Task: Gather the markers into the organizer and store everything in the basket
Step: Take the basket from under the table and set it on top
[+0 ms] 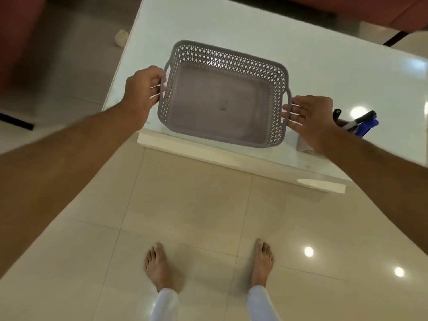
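Note:
A grey perforated plastic basket (231, 59) with nothing inside sits at the near edge of the white table (254, 26). My left hand (141, 89) grips its left handle. At the right handle, my right hand (308, 117) has its fingers extended and slipped through or under the handle. Behind my right wrist, several markers (363, 121), black and blue, stick up at an angle from an organizer (303, 144); only a pale corner of the organizer shows past my wrist.
The glossy white table is low and its near edge runs diagonally below the basket. Beige tiled floor lies in front, with my bare feet (159, 265) on it. A reddish sofa stands at the far left and top right. A small white lump (121, 37) lies on the floor left of the table.

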The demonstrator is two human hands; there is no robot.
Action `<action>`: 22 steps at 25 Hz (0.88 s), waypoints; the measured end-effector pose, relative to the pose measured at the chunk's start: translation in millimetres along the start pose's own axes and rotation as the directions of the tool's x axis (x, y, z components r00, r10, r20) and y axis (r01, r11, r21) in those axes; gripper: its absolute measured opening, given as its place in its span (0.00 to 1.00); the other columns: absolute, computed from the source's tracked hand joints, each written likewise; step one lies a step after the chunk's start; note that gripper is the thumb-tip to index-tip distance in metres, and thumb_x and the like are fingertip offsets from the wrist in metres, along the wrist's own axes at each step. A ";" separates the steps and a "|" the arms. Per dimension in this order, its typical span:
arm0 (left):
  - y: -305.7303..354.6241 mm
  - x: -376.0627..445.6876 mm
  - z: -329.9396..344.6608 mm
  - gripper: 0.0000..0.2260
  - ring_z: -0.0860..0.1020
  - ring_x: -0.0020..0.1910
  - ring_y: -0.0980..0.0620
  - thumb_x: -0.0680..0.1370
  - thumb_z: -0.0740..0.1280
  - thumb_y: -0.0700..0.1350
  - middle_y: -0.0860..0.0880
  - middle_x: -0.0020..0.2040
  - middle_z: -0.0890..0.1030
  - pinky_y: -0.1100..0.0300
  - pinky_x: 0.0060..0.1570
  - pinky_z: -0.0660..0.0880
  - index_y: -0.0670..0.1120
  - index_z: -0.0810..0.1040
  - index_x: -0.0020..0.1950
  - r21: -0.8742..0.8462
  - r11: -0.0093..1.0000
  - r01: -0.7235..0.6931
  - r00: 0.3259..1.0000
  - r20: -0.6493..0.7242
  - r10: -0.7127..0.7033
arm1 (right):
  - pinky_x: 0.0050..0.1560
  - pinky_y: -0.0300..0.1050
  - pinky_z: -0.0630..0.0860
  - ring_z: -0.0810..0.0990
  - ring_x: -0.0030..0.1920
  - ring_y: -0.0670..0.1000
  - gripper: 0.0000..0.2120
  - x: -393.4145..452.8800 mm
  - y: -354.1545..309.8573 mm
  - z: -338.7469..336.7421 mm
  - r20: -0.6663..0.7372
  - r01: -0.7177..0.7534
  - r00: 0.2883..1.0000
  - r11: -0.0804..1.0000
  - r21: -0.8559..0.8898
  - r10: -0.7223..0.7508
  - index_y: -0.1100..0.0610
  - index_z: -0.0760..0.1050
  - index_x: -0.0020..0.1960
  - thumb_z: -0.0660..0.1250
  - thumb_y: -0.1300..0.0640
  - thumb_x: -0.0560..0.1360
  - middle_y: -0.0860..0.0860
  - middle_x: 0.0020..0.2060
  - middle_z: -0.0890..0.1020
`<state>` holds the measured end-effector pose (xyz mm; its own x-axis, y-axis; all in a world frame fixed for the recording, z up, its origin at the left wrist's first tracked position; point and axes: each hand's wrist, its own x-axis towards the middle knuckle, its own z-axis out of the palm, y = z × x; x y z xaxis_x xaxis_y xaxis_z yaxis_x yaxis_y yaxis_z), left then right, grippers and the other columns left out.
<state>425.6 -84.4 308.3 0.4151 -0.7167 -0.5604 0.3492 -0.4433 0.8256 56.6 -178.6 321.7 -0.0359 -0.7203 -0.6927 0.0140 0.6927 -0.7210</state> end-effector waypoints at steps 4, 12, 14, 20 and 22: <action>-13.6 16.9 21.6 0.07 0.77 0.45 0.51 0.79 0.67 0.45 0.50 0.47 0.80 0.60 0.46 0.78 0.48 0.81 0.41 0.016 0.999 0.034 0.999 0.006 -0.034 | 0.66 0.54 0.82 0.88 0.56 0.60 0.11 24.5 6.0 -16.8 0.012 -0.032 0.999 0.999 0.015 0.032 0.60 0.83 0.55 0.62 0.60 0.80 0.58 0.57 0.88; -24.7 32.0 42.7 0.19 0.83 0.51 0.54 0.79 0.68 0.31 0.50 0.57 0.85 0.59 0.47 0.82 0.48 0.83 0.66 0.202 0.979 -0.017 0.990 -0.132 0.045 | 0.34 0.47 0.84 0.86 0.33 0.54 0.10 -21.8 57.3 -113.5 -0.036 0.025 0.998 0.904 -0.426 -0.044 0.62 0.84 0.42 0.64 0.63 0.75 0.59 0.36 0.87; -29.3 35.4 41.7 0.20 0.84 0.54 0.52 0.80 0.68 0.30 0.49 0.61 0.85 0.56 0.51 0.83 0.49 0.83 0.66 0.232 0.972 -0.040 0.989 -0.132 0.073 | 0.27 0.43 0.77 0.80 0.25 0.49 0.12 -38.9 72.8 -157.0 -0.169 0.042 0.973 0.838 -0.544 -0.158 0.58 0.82 0.35 0.62 0.58 0.72 0.56 0.28 0.83; -47.4 39.2 40.8 0.14 0.84 0.65 0.46 0.82 0.70 0.34 0.46 0.63 0.86 0.51 0.65 0.82 0.45 0.83 0.65 0.337 0.928 -0.160 0.966 -0.140 0.218 | 0.49 0.56 0.85 0.88 0.46 0.62 0.20 4.6 69.3 -226.6 -0.378 -0.135 0.925 0.919 -0.371 -0.017 0.57 0.72 0.70 0.67 0.52 0.81 0.59 0.57 0.83; -51.3 38.7 43.6 0.11 0.85 0.64 0.45 0.81 0.71 0.35 0.45 0.60 0.87 0.50 0.65 0.82 0.46 0.84 0.61 0.333 0.927 -0.174 0.952 -0.185 0.245 | 0.54 0.58 0.86 0.89 0.48 0.64 0.16 21.4 62.7 -217.7 -0.288 -0.076 0.957 0.941 -0.330 -0.024 0.57 0.74 0.69 0.59 0.61 0.83 0.59 0.59 0.84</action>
<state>387.1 -112.8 247.2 0.6358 -0.6912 -0.3434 -0.0280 -0.4653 0.8847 -160.9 -142.8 264.9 -0.3227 -0.6961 -0.6414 -0.3144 0.7180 -0.6210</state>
